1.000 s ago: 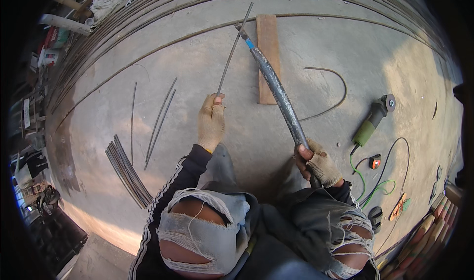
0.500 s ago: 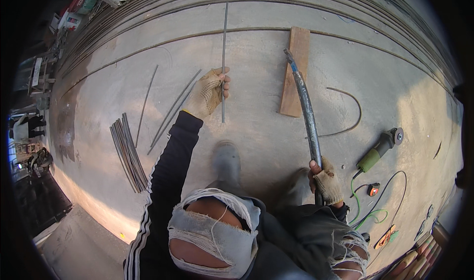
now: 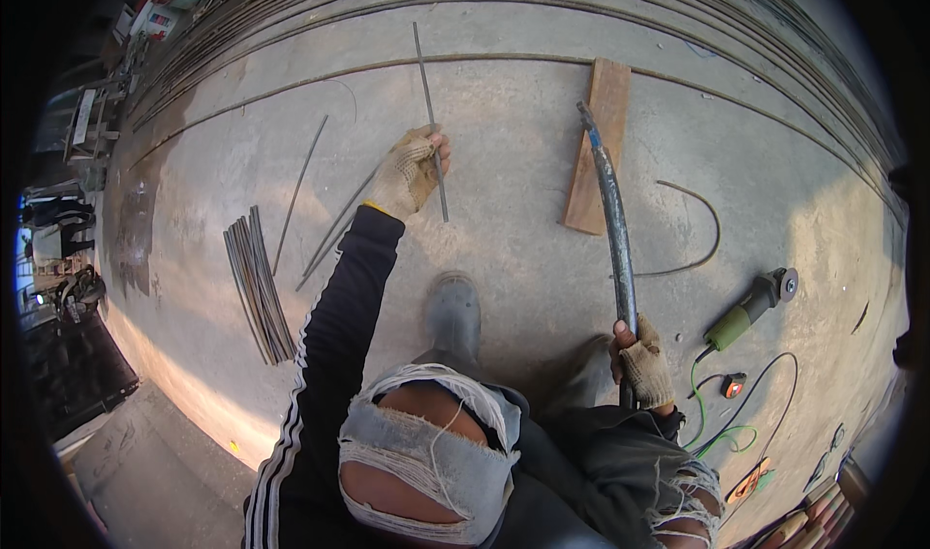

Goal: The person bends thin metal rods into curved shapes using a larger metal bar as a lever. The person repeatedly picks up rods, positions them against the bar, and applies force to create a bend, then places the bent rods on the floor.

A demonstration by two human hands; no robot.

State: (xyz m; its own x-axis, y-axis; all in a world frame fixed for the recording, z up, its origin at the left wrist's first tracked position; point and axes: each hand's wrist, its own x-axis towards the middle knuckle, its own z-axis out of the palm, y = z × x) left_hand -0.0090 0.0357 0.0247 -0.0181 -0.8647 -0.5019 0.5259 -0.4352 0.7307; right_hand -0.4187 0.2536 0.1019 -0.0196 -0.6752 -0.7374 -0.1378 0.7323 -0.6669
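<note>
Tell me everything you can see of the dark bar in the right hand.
The dark bar is long and slightly curved in this fisheye view, blackish with pale scuffs. It looks like metal, perhaps coated. Near the far end sits a blue band, then a narrower tip too small to make out. The gloved right hand is closed around its near part. The bar points forward, and its upper part overlaps the wooden board in view; whether they touch, I cannot tell.

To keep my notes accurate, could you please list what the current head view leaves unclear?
Head view:
Gripped part of the thin rod: covered by the left hand.
Part of the black bar: covered by the right hand.
Right ends of the long rods: lost at the picture's dark edge.
</note>
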